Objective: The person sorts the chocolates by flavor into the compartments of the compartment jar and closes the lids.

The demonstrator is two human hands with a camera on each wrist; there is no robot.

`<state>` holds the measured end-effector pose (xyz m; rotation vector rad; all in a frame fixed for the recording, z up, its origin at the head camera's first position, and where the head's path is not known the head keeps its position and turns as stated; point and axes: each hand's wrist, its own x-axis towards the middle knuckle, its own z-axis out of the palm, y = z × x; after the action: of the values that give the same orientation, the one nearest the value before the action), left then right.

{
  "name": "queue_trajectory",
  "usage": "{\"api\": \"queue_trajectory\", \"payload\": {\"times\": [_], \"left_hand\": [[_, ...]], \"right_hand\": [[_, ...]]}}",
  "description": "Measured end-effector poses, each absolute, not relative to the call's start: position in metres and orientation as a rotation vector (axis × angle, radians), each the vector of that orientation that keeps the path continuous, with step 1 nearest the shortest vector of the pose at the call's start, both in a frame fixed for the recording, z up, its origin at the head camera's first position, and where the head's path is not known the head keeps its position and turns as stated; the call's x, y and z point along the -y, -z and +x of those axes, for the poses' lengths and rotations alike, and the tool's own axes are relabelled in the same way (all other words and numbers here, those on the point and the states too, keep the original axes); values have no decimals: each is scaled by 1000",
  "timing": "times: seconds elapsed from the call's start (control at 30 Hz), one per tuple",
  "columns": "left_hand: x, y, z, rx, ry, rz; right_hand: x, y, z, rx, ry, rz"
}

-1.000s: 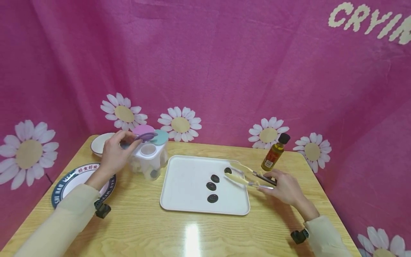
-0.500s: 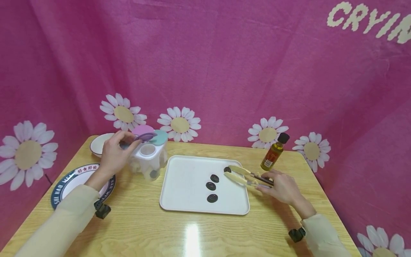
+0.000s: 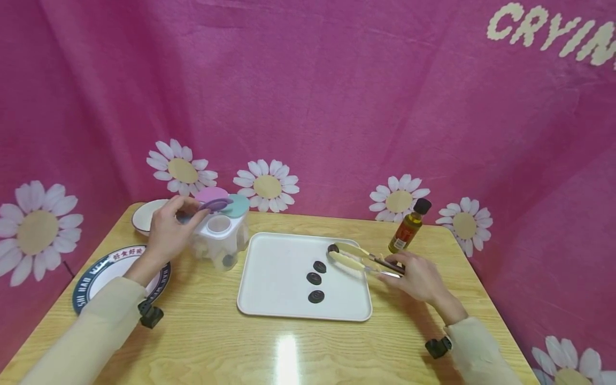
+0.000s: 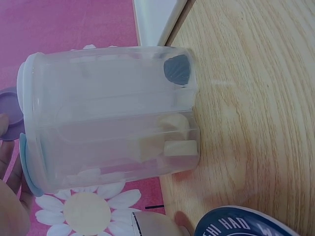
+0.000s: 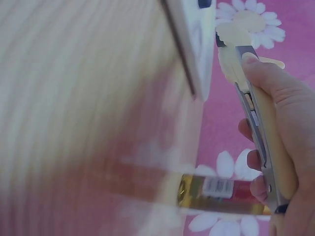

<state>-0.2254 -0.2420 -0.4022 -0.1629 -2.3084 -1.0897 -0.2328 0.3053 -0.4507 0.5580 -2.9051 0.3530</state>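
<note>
My left hand (image 3: 173, 222) pinches a round purple lid (image 3: 216, 205) tilted up over the clear lidded storage container (image 4: 108, 123). Below that lid is the container's round opening (image 3: 218, 224). Through the clear wall show a dark piece (image 4: 177, 69) in one compartment and pale pieces (image 4: 179, 147) in another. My right hand (image 3: 420, 278) grips tongs (image 3: 353, 262) with cream tips, held over the right side of the white tray (image 3: 276, 278). Between the tips is a dark oval piece (image 3: 333, 248), partly covered. Three more dark ringed ovals (image 3: 316, 296) lie on the tray.
An oil bottle (image 3: 409, 227) with a black cap stands just behind my right hand. Under my left forearm is a blue-rimmed plate (image 3: 91, 275), with a white bowl (image 3: 144, 216) behind it. A pink flowered cloth (image 3: 308, 107) hangs behind the table.
The tongs' tips have drawn together around the dark oval piece, and the piece has shifted slightly left and away from me. My left hand keeps its pinch on the purple lid.
</note>
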Motion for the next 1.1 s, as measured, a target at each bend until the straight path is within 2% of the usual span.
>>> {"api": "queue_trajectory", "payload": {"times": [0.67, 1.1], "left_hand": [[242, 401, -223, 2316, 1084, -161], [242, 401, -225, 2282, 1081, -193]], "right_hand": [[-195, 395, -247, 2609, -474, 979], [-125, 363, -261, 2477, -457, 1146]]}}
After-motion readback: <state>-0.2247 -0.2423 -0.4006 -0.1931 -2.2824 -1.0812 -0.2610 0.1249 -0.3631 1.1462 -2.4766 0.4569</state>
